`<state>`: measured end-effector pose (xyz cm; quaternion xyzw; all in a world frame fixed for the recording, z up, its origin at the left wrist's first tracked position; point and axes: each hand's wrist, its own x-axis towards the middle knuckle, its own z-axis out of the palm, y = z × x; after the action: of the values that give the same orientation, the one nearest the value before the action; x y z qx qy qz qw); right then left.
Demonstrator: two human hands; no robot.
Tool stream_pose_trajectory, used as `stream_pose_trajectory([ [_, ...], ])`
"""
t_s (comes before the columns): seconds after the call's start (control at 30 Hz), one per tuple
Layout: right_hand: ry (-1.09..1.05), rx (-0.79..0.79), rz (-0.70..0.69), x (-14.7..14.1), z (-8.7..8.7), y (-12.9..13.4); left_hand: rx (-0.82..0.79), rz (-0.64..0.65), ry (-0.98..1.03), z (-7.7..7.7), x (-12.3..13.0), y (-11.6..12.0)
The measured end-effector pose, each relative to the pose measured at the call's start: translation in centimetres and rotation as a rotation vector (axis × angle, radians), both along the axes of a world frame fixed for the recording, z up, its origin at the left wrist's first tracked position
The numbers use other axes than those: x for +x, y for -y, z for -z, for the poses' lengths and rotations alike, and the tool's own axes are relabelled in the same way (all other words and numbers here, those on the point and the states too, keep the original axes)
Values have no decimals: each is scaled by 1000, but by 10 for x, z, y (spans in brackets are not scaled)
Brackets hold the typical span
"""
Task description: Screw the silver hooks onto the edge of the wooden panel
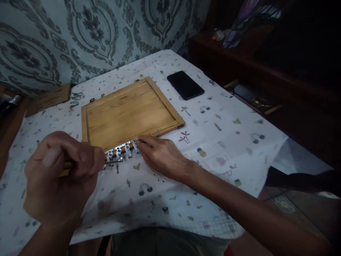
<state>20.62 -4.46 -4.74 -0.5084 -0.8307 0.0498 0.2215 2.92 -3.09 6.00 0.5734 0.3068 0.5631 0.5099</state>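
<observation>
Silver metal hook rail (123, 146) w/ several hooks lies along near edge of golden-brown framed wooden panel (128, 110), itself flat on white printed tablecloth (186, 209). So rail looks abt. in position; can't tell if it's fixed anywhere, so I'd judge the fixing unfinished. L hand (64, 174) is wrapped tight round a yellow-handled screwdriver (113, 161), metal shaft reaching in among the hooks; exact tip contact unclear. R hand (162, 154) has fingertips bunched at rail's R end, pressing or pinching, can't tell which.
</observation>
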Motion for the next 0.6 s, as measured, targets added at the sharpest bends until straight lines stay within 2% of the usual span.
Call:
stream_pose_trajectory([
  [0.1,-13,-14,6,0,-1,0,-17,-31,-14,3,1,-1],
  [0.3,-6,-11,32,1,-3,1,12,30,27,11,-3,-7],
  [0.47,-37,33,43,1,0,1,2,70,5,10,-8,2],
  [0.6,-63,68,56,0,3,2,-81,-13,-21,9,-8,12],
])
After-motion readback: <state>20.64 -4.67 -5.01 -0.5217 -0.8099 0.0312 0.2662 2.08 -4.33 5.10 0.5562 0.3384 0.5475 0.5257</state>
